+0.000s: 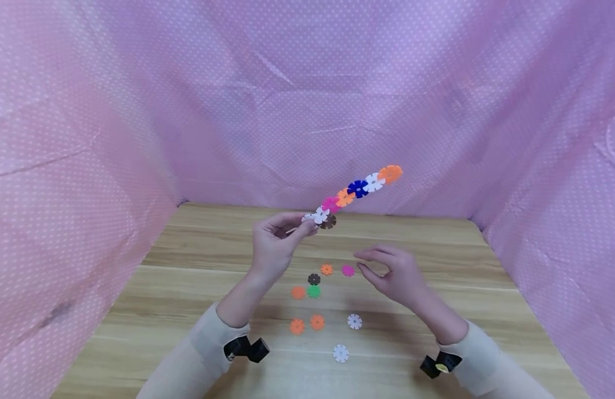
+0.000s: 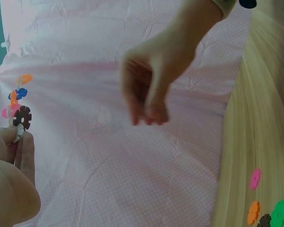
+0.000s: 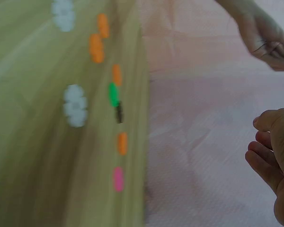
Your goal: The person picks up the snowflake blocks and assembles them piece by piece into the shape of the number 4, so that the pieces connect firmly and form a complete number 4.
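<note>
My left hand (image 1: 273, 246) pinches the near end of a chain of notched plastic snowflake discs (image 1: 330, 204) between thumb and fingers, at a white disc. The chain slants up and away to the right, through pink, orange, dark blue and white discs to an orange disc (image 1: 390, 174) at its far end. A brown disc (image 2: 22, 117) is also attached near the held end, beside the fingertips. My right hand (image 1: 399, 278) hovers over the table with fingers bent loosely and a gap between thumb and forefinger, holding nothing. In the head view its fingertips appear close to a loose pink disc (image 1: 348, 271).
Loose discs lie on the wooden table (image 1: 188, 310): several orange ones (image 1: 317, 322), a brown one (image 1: 314, 279), a green one (image 1: 314, 291) and two white ones (image 1: 354, 321). Pink dotted cloth (image 1: 307, 111) hangs behind the table and on both sides.
</note>
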`<action>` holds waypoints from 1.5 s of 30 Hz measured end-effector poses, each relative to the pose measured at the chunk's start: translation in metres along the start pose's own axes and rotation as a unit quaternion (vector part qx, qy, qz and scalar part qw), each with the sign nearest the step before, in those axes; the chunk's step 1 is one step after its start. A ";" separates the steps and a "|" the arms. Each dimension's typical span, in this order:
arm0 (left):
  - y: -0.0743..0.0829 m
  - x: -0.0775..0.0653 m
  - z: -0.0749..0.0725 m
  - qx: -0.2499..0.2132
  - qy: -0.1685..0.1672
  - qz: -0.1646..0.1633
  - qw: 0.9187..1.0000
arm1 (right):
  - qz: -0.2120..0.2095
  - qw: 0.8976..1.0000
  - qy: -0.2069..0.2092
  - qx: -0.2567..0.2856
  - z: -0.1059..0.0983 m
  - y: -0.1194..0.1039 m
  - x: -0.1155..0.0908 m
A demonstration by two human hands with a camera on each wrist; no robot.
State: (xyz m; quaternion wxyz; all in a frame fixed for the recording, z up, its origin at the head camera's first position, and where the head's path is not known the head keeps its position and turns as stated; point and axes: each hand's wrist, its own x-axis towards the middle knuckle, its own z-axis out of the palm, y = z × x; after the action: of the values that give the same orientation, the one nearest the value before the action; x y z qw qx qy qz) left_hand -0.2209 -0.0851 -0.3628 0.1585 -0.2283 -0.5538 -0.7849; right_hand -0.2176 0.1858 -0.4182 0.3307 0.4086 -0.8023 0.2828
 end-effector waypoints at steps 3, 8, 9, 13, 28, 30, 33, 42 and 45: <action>0.001 -0.001 0.000 0.006 -0.002 0.001 1.000 | 0.031 0.999 -0.027 -0.005 0.004 0.004 -0.021; 0.002 -0.001 -0.001 0.003 -0.002 0.001 1.000 | 0.054 0.997 -0.055 -0.012 0.015 0.006 -0.047; 0.002 -0.001 -0.001 0.002 -0.002 0.001 1.000 | 0.060 0.996 -0.066 -0.015 0.017 0.005 -0.051; 0.002 -0.001 -0.001 -0.002 -0.004 0.002 1.000 | 0.088 0.990 -0.111 -0.006 0.023 0.000 -0.061; 0.005 -0.005 0.002 0.002 -0.008 0.004 1.000 | 0.102 0.961 -0.254 0.040 0.033 -0.014 -0.079; 0.005 -0.006 0.002 0.002 -0.008 0.005 1.000 | 0.124 0.950 -0.283 0.040 0.033 -0.017 -0.079; 0.005 -0.006 0.002 0.001 -0.007 0.003 1.000 | 0.157 0.933 -0.320 0.037 0.032 -0.021 -0.080; 0.006 -0.007 0.003 -0.005 -0.010 0.007 1.000 | 0.148 0.925 -0.349 0.036 0.033 -0.020 -0.079; 0.006 -0.008 0.003 -0.002 -0.008 0.008 1.000 | 0.149 0.922 -0.356 0.028 0.032 -0.020 -0.077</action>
State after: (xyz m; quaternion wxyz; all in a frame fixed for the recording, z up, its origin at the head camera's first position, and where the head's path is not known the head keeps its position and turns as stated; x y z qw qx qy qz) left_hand -0.2108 -0.0845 -0.3609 0.1595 -0.2395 -0.5514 -0.7830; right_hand -0.1760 0.1885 -0.4937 -0.0344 0.3671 -0.9105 0.1871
